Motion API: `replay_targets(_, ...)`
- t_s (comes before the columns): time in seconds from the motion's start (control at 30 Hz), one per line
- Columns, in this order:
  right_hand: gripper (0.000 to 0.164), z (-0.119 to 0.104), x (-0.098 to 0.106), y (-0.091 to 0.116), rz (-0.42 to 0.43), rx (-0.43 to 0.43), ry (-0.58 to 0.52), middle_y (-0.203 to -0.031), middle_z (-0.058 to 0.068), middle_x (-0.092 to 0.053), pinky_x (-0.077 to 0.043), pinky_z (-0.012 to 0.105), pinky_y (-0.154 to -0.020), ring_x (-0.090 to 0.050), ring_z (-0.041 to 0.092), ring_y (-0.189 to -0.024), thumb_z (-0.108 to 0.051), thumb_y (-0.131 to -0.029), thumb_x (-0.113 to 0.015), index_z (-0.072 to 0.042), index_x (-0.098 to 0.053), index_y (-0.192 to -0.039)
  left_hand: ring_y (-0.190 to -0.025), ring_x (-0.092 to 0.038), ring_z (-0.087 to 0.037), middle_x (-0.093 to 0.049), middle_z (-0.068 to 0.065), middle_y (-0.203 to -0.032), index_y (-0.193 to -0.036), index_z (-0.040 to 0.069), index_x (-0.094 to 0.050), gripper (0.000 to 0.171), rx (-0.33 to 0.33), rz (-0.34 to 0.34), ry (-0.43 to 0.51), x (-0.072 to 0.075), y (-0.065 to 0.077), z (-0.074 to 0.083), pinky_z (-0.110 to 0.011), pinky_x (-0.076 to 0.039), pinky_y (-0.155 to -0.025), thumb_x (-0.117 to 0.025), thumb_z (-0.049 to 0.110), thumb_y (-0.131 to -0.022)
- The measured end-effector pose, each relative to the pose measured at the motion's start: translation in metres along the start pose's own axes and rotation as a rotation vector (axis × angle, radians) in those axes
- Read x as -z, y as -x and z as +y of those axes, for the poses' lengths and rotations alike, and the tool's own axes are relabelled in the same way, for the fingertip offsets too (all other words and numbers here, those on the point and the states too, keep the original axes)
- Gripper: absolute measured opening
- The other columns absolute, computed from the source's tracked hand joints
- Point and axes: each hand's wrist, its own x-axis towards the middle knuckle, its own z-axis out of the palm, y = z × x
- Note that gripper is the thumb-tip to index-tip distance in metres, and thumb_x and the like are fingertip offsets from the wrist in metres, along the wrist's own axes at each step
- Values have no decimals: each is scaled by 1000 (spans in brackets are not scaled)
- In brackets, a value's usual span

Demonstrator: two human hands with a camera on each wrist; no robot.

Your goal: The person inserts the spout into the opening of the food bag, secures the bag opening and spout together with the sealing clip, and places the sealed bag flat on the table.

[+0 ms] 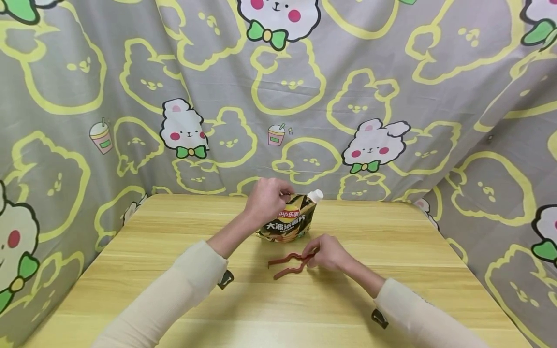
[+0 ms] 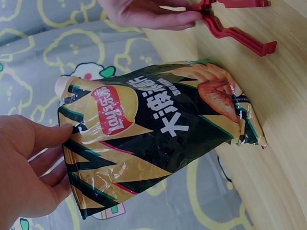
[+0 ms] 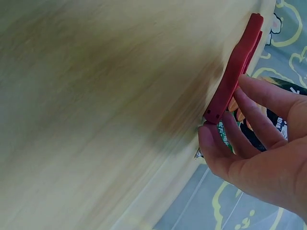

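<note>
A black and gold Lay's chip bag (image 1: 290,223) stands on the table in the head view, its top edge pinched between thumb and fingers of my left hand (image 1: 269,199). In the left wrist view the bag's printed front (image 2: 158,120) fills the middle, a little crumpled. A white cap (image 1: 315,195) sits at its upper right corner. Just in front of the bag, my right hand (image 1: 329,253) pinches a red hinged bag clip (image 2: 240,37) at its joined end. The clip's two wavy arms spread apart to the left, with a small hook at one tip.
The wood-grain table (image 1: 374,299) runs back to a grey curtain (image 1: 235,96) with yellow cartoon outlines, which also encloses both sides. Small dark pieces, one below the left cuff (image 1: 225,279) and one below the right cuff (image 1: 379,318), show at the wrists.
</note>
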Motion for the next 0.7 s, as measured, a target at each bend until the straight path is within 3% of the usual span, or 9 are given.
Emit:
replay_targets(0.3, 22, 1, -4, -1, 8, 27, 47, -78, 4, -77, -51, 23, -60, -62, 7, -64, 10, -67, -79, -5, -79, -82, -79, -72, -16, -79, 0, -88, -89, 14, -83, 33, -3, -10, -4, 0, 0, -1, -33, -59, -73, -63, -12, -82)
replay_targets(0.7, 19, 2, -6, 1, 70, 24, 93, -65, -2, -71, -42, 21, -54, -54, 8, -57, 11, -67, -72, -8, -74, -70, -78, -71, -15, -78, 1, -86, -86, 14, -82, 30, -17, -7, -5, 0, 1, 0, -34, -59, -74, -65, -11, -83)
